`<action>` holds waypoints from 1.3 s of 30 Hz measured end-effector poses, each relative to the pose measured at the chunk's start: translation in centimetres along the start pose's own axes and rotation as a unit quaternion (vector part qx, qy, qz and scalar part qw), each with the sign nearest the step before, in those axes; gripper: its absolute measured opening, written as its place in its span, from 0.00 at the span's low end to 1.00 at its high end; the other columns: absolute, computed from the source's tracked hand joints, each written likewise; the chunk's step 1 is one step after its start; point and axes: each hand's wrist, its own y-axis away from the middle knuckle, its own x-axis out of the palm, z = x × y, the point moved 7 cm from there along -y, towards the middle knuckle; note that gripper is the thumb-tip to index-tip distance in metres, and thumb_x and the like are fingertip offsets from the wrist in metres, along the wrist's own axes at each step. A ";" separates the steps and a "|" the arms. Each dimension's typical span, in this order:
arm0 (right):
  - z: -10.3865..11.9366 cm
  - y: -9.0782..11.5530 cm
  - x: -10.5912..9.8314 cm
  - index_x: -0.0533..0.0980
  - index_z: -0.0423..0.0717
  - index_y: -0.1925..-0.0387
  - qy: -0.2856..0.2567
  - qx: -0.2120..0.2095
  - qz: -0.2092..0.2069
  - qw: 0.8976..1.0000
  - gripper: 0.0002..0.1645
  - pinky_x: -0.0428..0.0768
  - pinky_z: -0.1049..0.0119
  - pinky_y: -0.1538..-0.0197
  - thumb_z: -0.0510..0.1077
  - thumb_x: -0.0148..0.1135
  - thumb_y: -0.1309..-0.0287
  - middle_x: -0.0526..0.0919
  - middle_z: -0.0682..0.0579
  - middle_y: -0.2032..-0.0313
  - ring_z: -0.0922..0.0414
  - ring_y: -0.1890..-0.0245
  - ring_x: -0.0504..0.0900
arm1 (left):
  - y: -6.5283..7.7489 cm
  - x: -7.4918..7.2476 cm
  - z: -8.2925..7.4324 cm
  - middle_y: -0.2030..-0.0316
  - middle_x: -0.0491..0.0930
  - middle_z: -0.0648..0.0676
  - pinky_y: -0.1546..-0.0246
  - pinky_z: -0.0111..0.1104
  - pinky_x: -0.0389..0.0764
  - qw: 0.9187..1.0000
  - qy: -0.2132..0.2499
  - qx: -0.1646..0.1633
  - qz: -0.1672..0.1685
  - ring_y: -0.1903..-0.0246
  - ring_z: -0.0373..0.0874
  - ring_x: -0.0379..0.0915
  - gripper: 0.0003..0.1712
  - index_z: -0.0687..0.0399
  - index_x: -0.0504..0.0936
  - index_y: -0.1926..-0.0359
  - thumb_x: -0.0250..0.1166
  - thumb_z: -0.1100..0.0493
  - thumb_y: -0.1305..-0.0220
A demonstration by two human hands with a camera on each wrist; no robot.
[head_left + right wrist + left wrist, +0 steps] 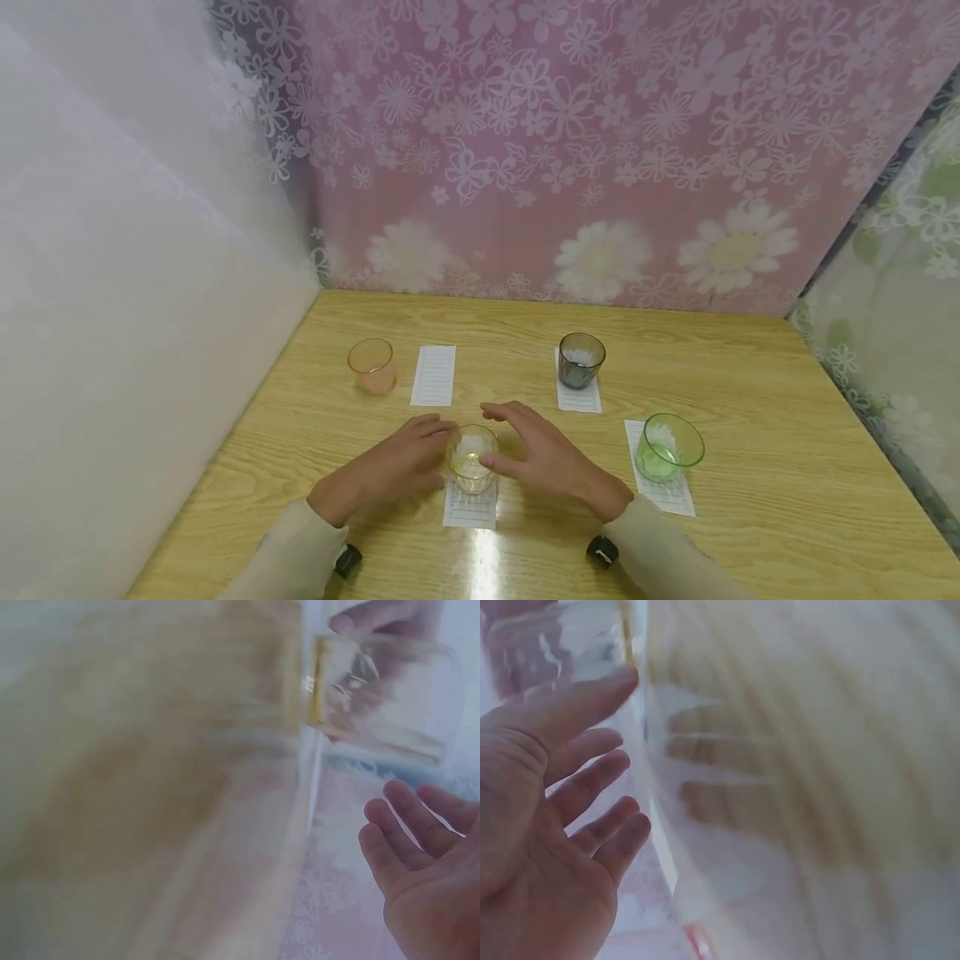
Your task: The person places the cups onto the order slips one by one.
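Observation:
A clear yellow glass cup stands upright over a slip of printed paper near the front of the table. To its left is my left hand, fingers loosely bent and fingertips right at the cup's side. My right hand is spread on the other side, its thumb overlapping the cup in the head view. In the left wrist view, the thumb of my left hand reaches the cup's base. The right wrist view shows my right hand with relaxed fingers, a gap between them and the cup.
An orange cup stands at the back left, beside a paper slip. Farther right, a dark grey cup and a green cup each stand on paper. A white wall borders the wooden table on the left.

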 end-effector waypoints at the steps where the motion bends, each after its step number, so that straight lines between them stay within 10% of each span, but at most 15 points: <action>1: 0.0 -0.1 -0.3 0.68 0.53 0.19 -0.010 0.000 -0.004 1.000 0.41 0.73 0.35 0.26 0.64 0.64 0.23 0.77 0.50 0.26 0.45 0.24 0.74 | 0.1 -0.4 0.0 0.20 0.69 0.61 0.21 0.60 0.67 1.000 -0.006 0.007 -0.007 0.18 0.65 0.57 0.36 0.60 0.72 0.21 0.72 0.59 0.25; 9: -0.6 -1.8 -2.4 0.71 0.53 0.21 -0.042 -0.006 -0.037 0.998 0.32 0.73 0.38 0.23 0.57 0.60 0.18 0.78 0.48 0.27 0.44 0.25 0.76 | 0.6 -4.6 0.5 0.30 0.78 0.64 0.31 0.54 0.80 0.993 -0.069 0.019 -0.092 0.29 0.62 0.74 0.25 0.66 0.81 0.32 0.72 0.68 0.28; 19: -2.4 -3.8 -2.4 0.71 0.53 0.21 -0.057 0.016 -0.042 0.997 0.34 0.70 0.39 0.21 0.59 0.62 0.19 0.76 0.45 0.25 0.44 0.23 0.73 | 0.1 -9.9 1.9 0.32 0.80 0.66 0.27 0.63 0.73 0.981 -0.070 -0.015 -0.181 0.26 0.70 0.68 0.30 0.67 0.81 0.31 0.75 0.64 0.30; 39: -4.4 -7.7 -1.6 0.70 0.55 0.20 -0.046 0.036 -0.024 0.998 0.36 0.70 0.38 0.21 0.62 0.61 0.20 0.74 0.47 0.24 0.43 0.21 0.70 | -0.3 -12.0 8.8 0.17 0.55 0.70 0.21 0.71 0.56 0.973 0.021 -0.126 -0.194 0.17 0.73 0.43 0.46 0.63 0.61 0.16 0.71 0.52 0.23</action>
